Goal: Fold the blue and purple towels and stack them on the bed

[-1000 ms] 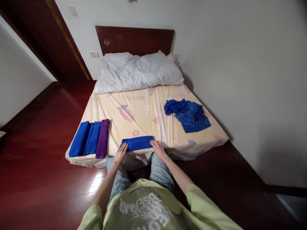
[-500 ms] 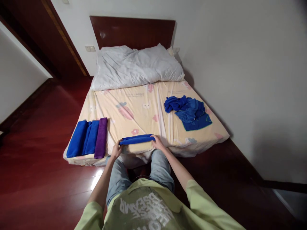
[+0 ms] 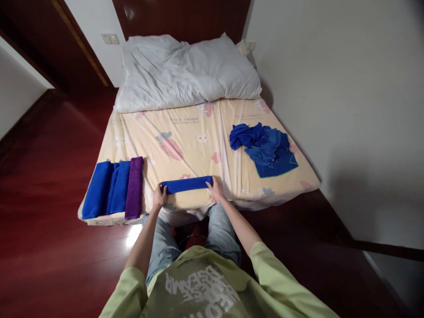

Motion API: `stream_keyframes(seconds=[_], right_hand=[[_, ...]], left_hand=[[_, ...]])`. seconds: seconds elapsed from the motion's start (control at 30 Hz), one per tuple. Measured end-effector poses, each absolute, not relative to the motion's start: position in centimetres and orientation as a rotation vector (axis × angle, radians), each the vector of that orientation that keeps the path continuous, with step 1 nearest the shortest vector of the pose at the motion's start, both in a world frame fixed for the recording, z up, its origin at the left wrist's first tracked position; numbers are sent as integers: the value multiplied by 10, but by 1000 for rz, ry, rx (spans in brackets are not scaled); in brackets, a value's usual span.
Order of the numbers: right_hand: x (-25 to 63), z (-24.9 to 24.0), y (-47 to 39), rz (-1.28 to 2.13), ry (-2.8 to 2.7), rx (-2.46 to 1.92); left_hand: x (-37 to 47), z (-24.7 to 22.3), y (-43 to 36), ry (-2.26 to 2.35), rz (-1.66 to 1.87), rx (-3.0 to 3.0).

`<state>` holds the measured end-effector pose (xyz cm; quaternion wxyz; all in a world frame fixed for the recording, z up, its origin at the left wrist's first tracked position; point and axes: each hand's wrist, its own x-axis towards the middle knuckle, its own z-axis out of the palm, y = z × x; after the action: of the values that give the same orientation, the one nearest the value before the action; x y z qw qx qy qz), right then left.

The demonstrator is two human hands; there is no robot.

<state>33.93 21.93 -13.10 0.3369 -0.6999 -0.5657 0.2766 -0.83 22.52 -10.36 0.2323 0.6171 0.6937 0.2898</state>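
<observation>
The bed [image 3: 195, 154] is the landmark. The long folded blue cloth [image 3: 187, 184] lies across the bed's near end, around the middle of its width. The left hand [image 3: 159, 196] has its grip clamped on the cloth's left end; the right hand [image 3: 215, 189] has its grip clamped on the right end, thumb on the near side. On the bed's near left corner, folded blue cloths [image 3: 96, 190] lie side by side, with a folded purple cloth [image 3: 134, 187] along their right side. Toward the bed's right edge sits a crumpled blue pile [image 3: 265, 145], partly over a flatter green-edged blue cloth [image 3: 278, 168]. A rumpled white quilt [image 3: 188, 75] covers the bed's far end, in front of the dark red headboard [image 3: 185, 17].
</observation>
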Motion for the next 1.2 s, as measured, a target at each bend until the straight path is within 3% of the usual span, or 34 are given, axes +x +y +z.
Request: stream_keyframes(seconds=[0.23, 0.37, 0.57, 0.9, 1.2], right_hand=[[339, -133, 221, 651, -1507, -1807], [337, -121, 215, 392, -1608, -1808], [334, -106, 189, 135, -2258, -1677], [347, -91, 195, -22, -2526, -1614], [332, -52, 226, -124, -2698, -1498]], left_hand=[[2, -112, 229, 1953, 892, 1735], [1, -105, 223, 1960, 941, 1982], [-16, -94, 209, 1526, 579, 2521], [-10, -73, 221, 1491, 185, 2701], [-30, -55, 168, 1413, 432, 2505]])
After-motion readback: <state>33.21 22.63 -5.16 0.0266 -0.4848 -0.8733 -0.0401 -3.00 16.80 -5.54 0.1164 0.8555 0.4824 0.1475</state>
